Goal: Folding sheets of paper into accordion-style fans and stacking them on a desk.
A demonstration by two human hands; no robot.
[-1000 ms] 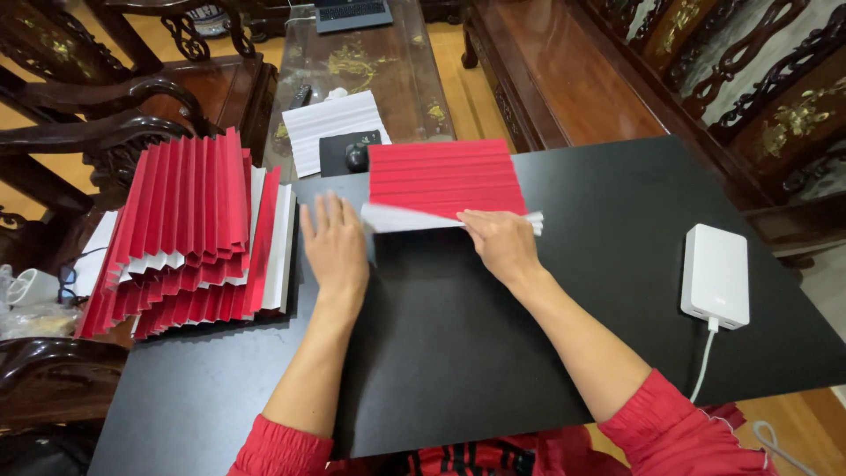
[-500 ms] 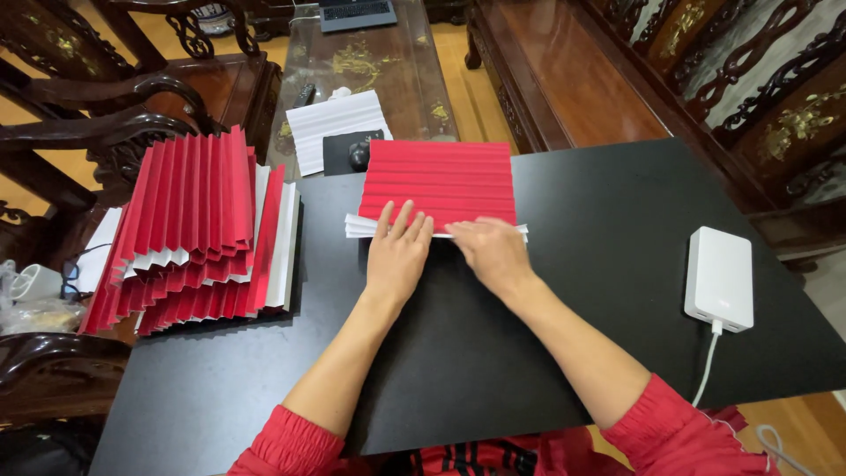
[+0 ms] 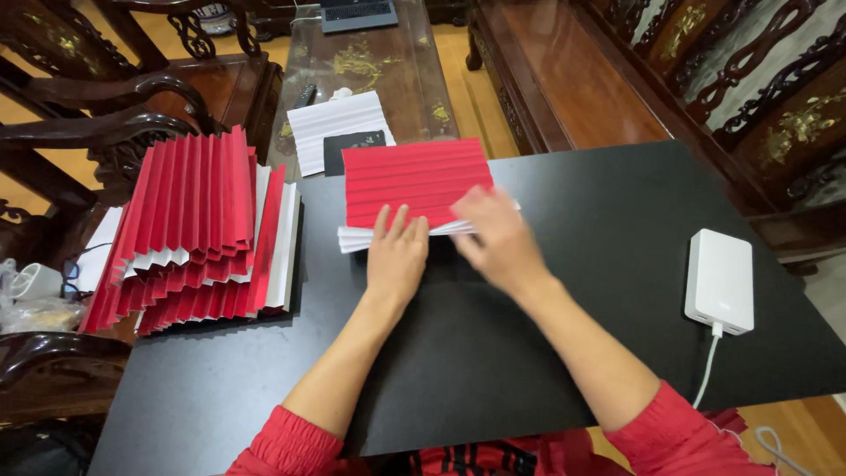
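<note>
Pressing flat on the near edge of a red pleated sheet [image 3: 416, 179], the left hand [image 3: 397, 256] lies palm down with its fingers spread a little and pointing away from the body, which looks like a way of pinning the folded white strip at the sheet's front edge so it does not spring open. That sheet sits on the far middle of the black table [image 3: 564, 353], its red face up and its pleats running across, with the white underside showing only along the near fold. The right hand [image 3: 493, 234] is just beside the left, over the right part of the same fold; it is blurred, so whether its fingers are pinching the paper or merely sliding along it cannot be told, though the palm seems turned down and the wrist angled inward across the body. Both forearms reach forward from red sleeves [image 3: 291, 441] at the bottom of the head view, the left nearly straight, the right slanting in from the right. To the left, a stack of red accordion-folded sheets [image 3: 189, 234] rests partly on the table edge, fanned open, probably kept within reach as finished or waiting pieces. A white pleated sheet [image 3: 339, 128] lies beyond the red one, and a white power bank [image 3: 720, 280] with its cable sits well apart on the right.
</note>
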